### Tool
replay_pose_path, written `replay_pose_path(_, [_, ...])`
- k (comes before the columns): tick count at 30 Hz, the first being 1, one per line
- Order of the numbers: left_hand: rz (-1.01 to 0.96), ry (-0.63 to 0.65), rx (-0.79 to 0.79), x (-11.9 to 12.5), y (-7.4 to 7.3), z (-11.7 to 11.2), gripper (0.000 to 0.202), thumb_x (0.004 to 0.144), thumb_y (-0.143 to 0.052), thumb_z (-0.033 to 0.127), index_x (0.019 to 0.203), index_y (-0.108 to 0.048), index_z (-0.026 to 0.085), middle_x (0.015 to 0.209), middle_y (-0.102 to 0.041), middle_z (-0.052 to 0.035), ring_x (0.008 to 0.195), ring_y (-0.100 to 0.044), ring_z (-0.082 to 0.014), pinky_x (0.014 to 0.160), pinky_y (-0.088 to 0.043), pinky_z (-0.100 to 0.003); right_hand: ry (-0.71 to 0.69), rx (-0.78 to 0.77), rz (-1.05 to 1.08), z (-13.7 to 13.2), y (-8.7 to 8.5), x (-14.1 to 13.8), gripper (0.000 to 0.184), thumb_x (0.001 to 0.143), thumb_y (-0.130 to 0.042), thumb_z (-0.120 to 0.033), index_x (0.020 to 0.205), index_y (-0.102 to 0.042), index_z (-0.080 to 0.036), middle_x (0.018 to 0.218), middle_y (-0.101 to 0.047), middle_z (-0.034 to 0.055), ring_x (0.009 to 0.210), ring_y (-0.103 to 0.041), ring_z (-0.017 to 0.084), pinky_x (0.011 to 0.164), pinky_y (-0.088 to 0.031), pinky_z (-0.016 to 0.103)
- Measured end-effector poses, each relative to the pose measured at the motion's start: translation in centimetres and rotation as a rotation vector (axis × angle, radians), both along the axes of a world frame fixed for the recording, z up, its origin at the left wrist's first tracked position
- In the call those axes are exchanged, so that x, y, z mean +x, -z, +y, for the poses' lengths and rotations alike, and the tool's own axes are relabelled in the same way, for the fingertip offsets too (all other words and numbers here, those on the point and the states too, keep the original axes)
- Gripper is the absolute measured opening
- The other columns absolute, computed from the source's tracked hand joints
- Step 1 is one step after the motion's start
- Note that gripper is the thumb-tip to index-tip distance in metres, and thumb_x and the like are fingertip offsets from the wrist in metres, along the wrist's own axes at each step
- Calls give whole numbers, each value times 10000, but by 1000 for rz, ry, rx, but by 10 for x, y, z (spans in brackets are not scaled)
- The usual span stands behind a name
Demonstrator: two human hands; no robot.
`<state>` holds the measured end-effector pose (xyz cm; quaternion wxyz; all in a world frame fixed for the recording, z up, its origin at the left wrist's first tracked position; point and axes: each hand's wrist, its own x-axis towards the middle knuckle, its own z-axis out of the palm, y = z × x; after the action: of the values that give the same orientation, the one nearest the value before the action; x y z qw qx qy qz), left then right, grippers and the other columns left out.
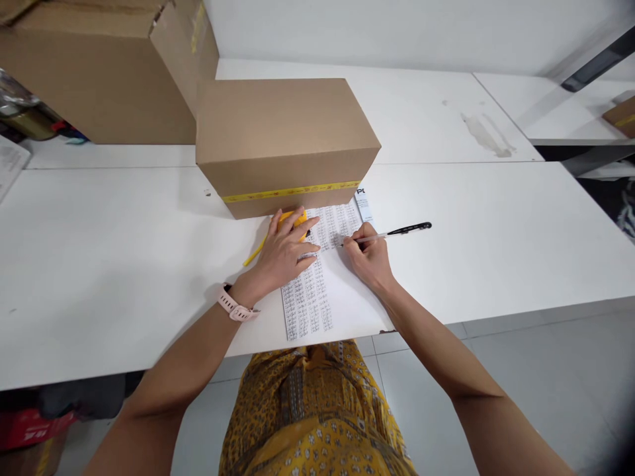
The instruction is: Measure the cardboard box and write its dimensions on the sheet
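Observation:
My right hand (371, 256) grips a pen (409, 229) with a clear barrel and black end, its tip low over a sheet of paper (354, 297). Rows of small handwriting cover the sheet's left and upper parts; its lower right is blank. Spread across a yellow tape measure (299, 225) at the sheet's upper left, my left hand (288, 248) lies with its fingers apart. A yellow strip (254, 254) sticks out from under that hand. Directly behind the sheet stands a closed cardboard box (282, 125) with a yellow tape band along its front.
A larger cardboard box (114, 79) with a raised flap stands at the back left. A light blue printed item (364, 206) lies beside the sheet's upper right. The white table (496, 244) ends just below the sheet. Shelving (585, 109) is at the far right.

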<state>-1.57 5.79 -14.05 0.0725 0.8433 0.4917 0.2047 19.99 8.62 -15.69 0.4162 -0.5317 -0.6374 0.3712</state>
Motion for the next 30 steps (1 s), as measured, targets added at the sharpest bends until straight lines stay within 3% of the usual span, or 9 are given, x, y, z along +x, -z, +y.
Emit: replay_pose_path(30, [-10,6,3,0,0,-1,130,891,-706,212,936,-821,254,1504,-570,-61,1483,-382,-382,1226,-197,-700,-16,-11,-35,1,-2,-1,201,787,-593,-253,683,-420,-256,545,-406,-62,537,-362,127,539,-267,291])
